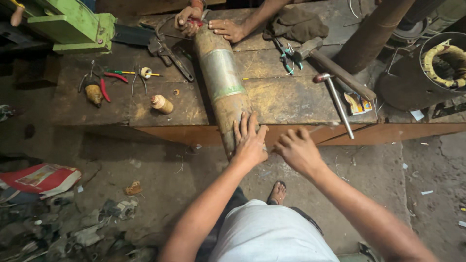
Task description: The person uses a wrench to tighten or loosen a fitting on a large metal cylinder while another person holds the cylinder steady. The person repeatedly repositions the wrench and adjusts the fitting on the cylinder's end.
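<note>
The left hand (249, 140) is lying flat, fingers spread wide, on the near end of a long rusty metal cylinder (222, 80), while the right hand (297, 149) is hovering just beside it at the bench edge, fingers curled narrow; whether it is pinching anything cannot be told. The cylinder is lying lengthwise across the wooden workbench (281, 99), its near end overhanging the front edge under the left palm and its far end reaching another person's hands (228, 29) (a co-worker across the bench), which are resting on and beside that end. The cylinder's near tip is being hidden by the left hand, and what the co-worker's other hand (188, 18) is gripping is hard to make out. A steel hammer (335, 99) is lying just right of the right hand, with a heavier wooden-handled hammer (335, 68) beyond it. Pliers with red handles (104, 87), a small bottle (161, 104), a wrench (171, 56) and a dark rag (297, 23) are lying scattered on the bench, well apart from the near hands. A green machine (73, 24) is standing at the far left corner.
</note>
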